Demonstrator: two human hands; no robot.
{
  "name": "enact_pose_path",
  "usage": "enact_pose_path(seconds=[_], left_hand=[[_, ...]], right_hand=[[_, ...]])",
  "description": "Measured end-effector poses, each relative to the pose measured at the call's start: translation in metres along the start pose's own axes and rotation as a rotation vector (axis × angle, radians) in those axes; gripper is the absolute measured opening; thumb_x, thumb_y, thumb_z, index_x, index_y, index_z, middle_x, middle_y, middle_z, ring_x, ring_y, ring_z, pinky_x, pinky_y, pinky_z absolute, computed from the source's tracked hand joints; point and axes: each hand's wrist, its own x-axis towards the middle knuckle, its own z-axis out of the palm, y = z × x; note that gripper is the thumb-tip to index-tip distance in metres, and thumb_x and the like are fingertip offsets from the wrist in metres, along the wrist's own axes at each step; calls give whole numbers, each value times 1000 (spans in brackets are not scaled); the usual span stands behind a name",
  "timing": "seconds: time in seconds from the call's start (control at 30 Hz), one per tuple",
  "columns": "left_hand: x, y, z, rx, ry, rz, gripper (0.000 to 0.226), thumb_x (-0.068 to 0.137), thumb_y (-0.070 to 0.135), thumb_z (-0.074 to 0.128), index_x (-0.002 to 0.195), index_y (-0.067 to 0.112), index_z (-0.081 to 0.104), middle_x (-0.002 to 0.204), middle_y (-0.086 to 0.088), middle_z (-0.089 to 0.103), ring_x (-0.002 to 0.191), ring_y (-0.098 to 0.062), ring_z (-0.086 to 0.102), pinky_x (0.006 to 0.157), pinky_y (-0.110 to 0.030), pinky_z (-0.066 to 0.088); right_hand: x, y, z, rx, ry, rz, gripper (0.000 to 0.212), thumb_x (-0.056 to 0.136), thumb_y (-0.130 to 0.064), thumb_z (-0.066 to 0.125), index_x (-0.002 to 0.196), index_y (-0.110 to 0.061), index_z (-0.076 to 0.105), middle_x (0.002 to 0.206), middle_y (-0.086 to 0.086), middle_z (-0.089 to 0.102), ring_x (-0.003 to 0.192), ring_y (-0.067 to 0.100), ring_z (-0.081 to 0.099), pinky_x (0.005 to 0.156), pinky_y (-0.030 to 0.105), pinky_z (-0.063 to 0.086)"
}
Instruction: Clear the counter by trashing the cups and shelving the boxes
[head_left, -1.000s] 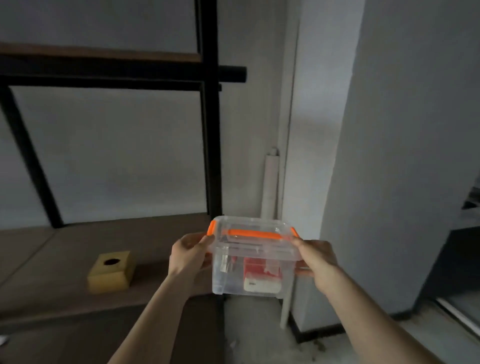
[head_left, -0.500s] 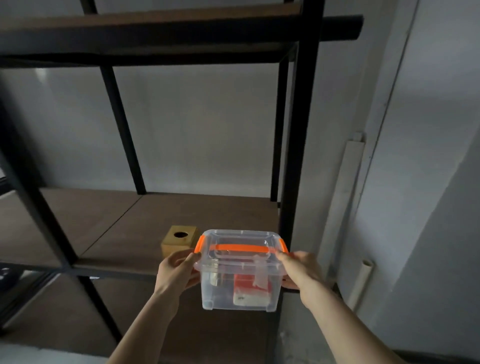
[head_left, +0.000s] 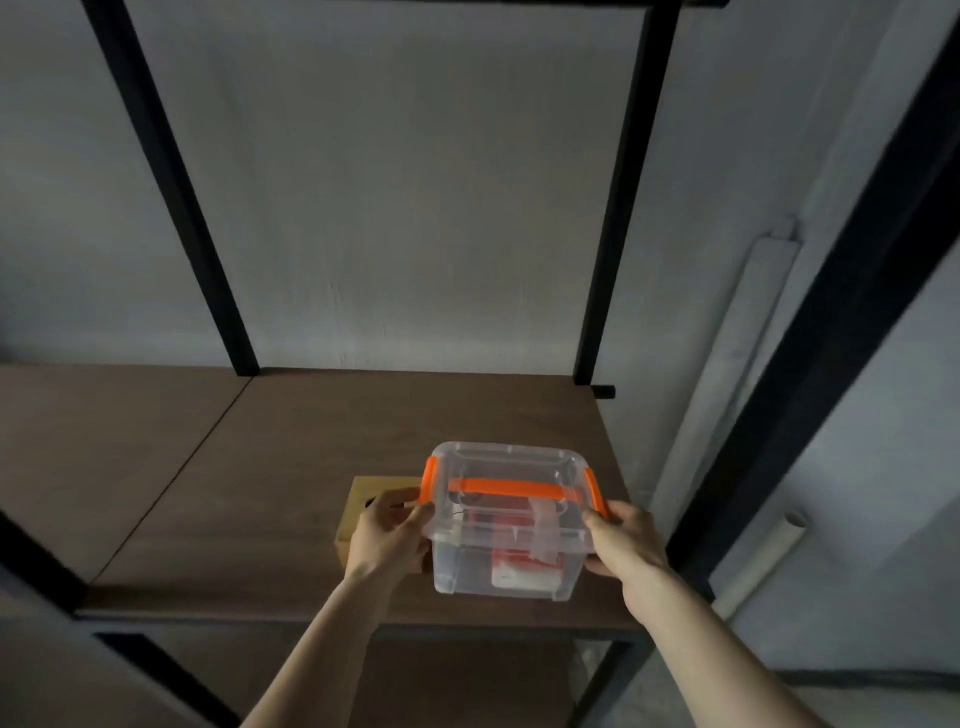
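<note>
A clear plastic box (head_left: 511, 519) with an orange handle and orange side latches holds red and white items. I grip it by both sides: my left hand (head_left: 387, 535) on its left wall, my right hand (head_left: 623, 540) on its right wall. The box hangs just over the front right part of the brown shelf board (head_left: 270, 467). A small yellow box (head_left: 363, 501) with a round hole on top stands on the board right behind my left hand, partly hidden by it.
Black metal uprights (head_left: 608, 208) of the rack stand at the back and at the right front (head_left: 831, 291). A grey wall lies behind. White tubes (head_left: 727, 364) lean against the wall to the right of the rack. A lower shelf shows below.
The view has closed in on the rack. The clear box has moved forward from in front of the rack's edge to above the shelf board, next to the yellow box.
</note>
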Motion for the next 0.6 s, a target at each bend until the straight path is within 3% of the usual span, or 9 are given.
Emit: enact_pose_path(seconds=[0.07, 0.1, 0.27, 0.37, 0.47, 0.6], left_hand=[[21, -3, -1, 76, -16, 21, 22, 81, 31, 73, 102, 26, 69, 94, -1, 76, 83, -20, 76, 79, -47, 63], [29, -6, -2, 130, -26, 35, 24, 82, 34, 72, 105, 26, 69, 93, 1, 76, 83, -19, 75, 78, -45, 63], [50, -15, 2, 442, -57, 85, 31, 91, 38, 62, 119, 24, 60, 87, 9, 72, 75, -7, 68, 55, -24, 49], [49, -18, 8, 565, -59, 87, 24, 94, 38, 58, 116, 28, 57, 78, 15, 62, 73, -8, 65, 61, -33, 56], [54, -25, 13, 620, -56, 86, 21, 95, 33, 58, 115, 26, 59, 76, 12, 65, 71, -11, 68, 66, -39, 62], [50, -32, 16, 656, -66, 118, 21, 94, 29, 59, 114, 24, 57, 80, 5, 70, 67, -11, 71, 61, -35, 62]], right_hand=[[18, 4, 15, -28, 11, -15, 8, 98, -24, 63, 102, -22, 69, 99, 4, 71, 95, 27, 71, 88, 53, 62], [27, 9, 21, -45, 12, -14, 16, 98, -25, 63, 112, -22, 69, 105, 5, 72, 100, 29, 71, 91, 54, 60], [60, 29, 41, -62, 8, 1, 30, 98, -26, 62, 128, -25, 62, 122, 4, 70, 111, 28, 69, 96, 54, 58], [69, 40, 45, -45, -31, 15, 41, 96, -30, 65, 136, -28, 57, 127, 3, 68, 116, 26, 67, 97, 54, 58], [54, 31, 46, -50, -29, 27, 53, 98, -27, 64, 148, -27, 46, 143, 3, 59, 129, 27, 59, 107, 51, 51], [43, 31, 41, -186, -17, -14, 59, 100, -27, 63, 153, -19, 40, 148, 7, 55, 133, 27, 56, 107, 44, 48]])
